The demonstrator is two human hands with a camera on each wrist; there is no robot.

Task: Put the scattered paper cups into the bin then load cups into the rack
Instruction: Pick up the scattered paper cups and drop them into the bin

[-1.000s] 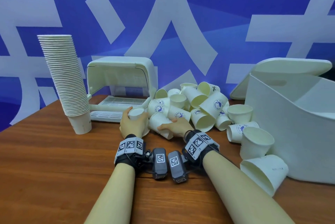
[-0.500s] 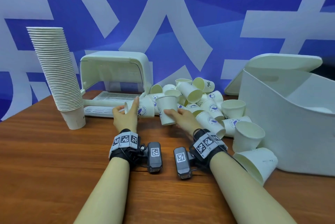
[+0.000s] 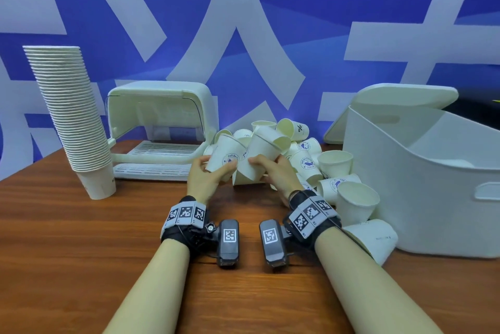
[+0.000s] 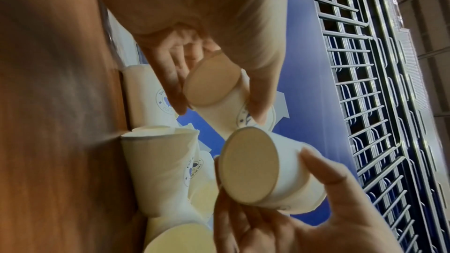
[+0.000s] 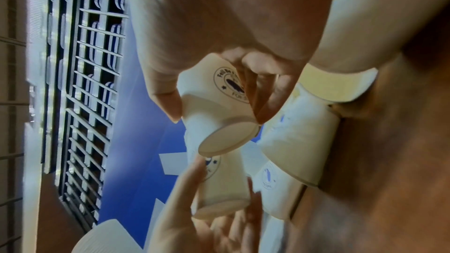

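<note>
In the head view my left hand (image 3: 209, 171) grips a white paper cup with a blue logo (image 3: 226, 156), tilted, above the table. Beside it my right hand (image 3: 266, 168) grips a second paper cup (image 3: 261, 153); the two cups touch. In the left wrist view the left hand's cup (image 4: 214, 91) shows its base, with the right hand's cup (image 4: 253, 168) below it. The right wrist view shows the right hand's cup (image 5: 219, 111) pinched near its base. A pile of scattered cups (image 3: 307, 163) lies behind the hands. The white bin (image 3: 433, 212) stands at the right, the white rack (image 3: 162, 149) at the back left.
A tall stack of nested cups (image 3: 73, 117) stands at the left beside the rack. The bin's lid (image 3: 405, 95) leans behind the bin. Several loose cups (image 3: 357, 198) lie against the bin's front wall. Bare wooden table (image 3: 81, 252) stretches in front.
Both hands have lifted off the table, each with a cup from the pile, and have come together so that the cups now sit side by side.
</note>
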